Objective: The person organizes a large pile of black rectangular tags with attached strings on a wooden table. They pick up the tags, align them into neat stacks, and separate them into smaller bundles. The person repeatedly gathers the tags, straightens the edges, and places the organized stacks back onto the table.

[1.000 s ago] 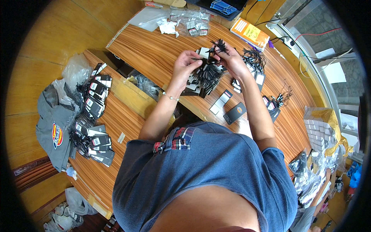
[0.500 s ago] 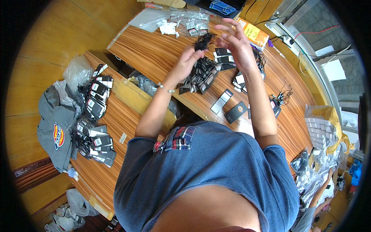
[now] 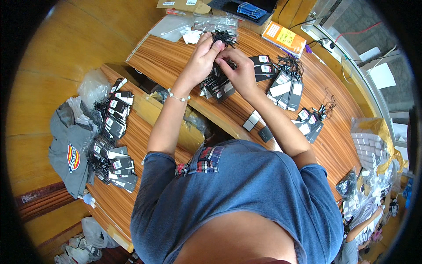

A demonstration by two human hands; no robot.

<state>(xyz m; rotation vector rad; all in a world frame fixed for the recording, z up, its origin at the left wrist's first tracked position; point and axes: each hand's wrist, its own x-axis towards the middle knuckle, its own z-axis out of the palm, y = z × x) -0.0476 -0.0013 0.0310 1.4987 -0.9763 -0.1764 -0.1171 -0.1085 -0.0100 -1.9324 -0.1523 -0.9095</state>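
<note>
Loose hang tags [image 3: 252,121]: sat by the table [image 3: 165,56] edge, partly cut off by the shirt [image 3: 228,185]
Tag bundle [image 3: 216,88]: just past those, top hidden
Right hand [image 3: 238,72]: was spread mid-air half a second ago, then back in, so two-handed again; fingers curled, couldn't tell on what
Left hand [image 3: 201,56]: fingers pinched black cords [image 3: 224,38]

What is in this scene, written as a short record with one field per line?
Left hand: closed around the black strings of a tag bundle
Right hand: fingers bent at the same bundle; exact grip hidden
Surface: wood-grain table
Right of the hands: more black-and-white tags, stringed
Left side: grey garment beside tag piles
Far right: orange-and-white packet or book with a yellow note
</note>
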